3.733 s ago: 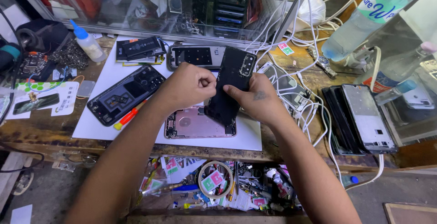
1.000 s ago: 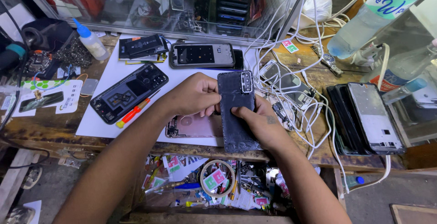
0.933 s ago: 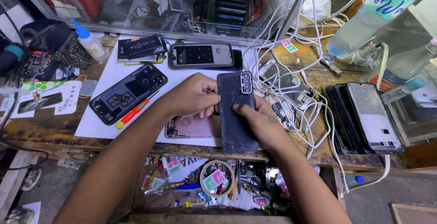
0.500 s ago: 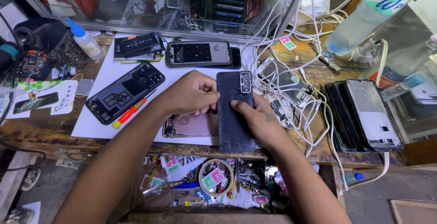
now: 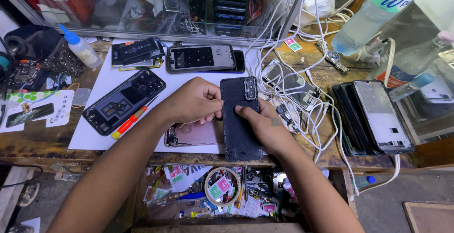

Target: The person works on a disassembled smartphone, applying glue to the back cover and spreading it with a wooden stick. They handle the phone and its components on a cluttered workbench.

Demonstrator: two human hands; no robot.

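Both hands are gripping the dark phone back [image 5: 241,124] on the bench [image 5: 42,145]: left hand [image 5: 196,103] pinching its left edge, right hand [image 5: 265,126] pressing its face, long axis running away from the person.

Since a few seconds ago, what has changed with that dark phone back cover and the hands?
The dark back cover was held tilted up in both hands; it has come down to lie flat along the bench edge beside the pink phone frame. The left hand now pinches its left edge, and the right hand presses on top. The open black phone, red screwdriver and cables stayed put.
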